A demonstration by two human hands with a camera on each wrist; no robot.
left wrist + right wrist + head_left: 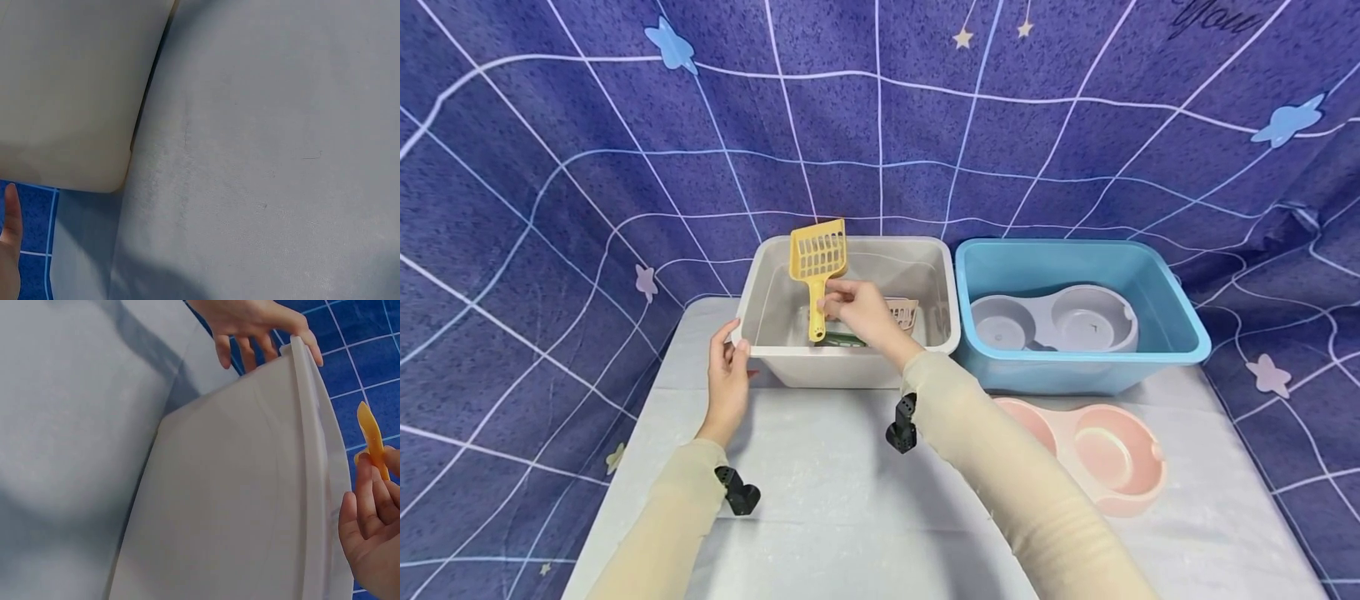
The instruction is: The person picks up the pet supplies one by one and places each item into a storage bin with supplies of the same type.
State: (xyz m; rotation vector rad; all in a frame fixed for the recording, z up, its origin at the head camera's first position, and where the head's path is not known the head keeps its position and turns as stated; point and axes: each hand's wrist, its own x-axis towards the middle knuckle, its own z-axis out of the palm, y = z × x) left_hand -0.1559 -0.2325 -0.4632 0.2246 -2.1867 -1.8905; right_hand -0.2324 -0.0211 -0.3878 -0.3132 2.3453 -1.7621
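Observation:
In the head view my right hand [868,315] pinches the handle of a yellow litter scoop [818,254], its slotted blade pointing up above the grey litter box [850,367]. The right wrist view shows the scoop's handle [370,428] edge-on between thumb and fingers. My left hand [727,379] holds the box's rim at the front left corner, with the thumb toward the front. Inside the box, partly hidden behind my right hand, lie a pale pink scoop [904,313] and a dark green scoop [842,340].
To the right stands a blue litter box [1075,375] holding a grey double pet bowl [1093,317]. A pink double bowl [1120,450] lies on the white-covered table [820,500], partly under my right sleeve. A blue patterned curtain [880,125] hangs close behind the boxes.

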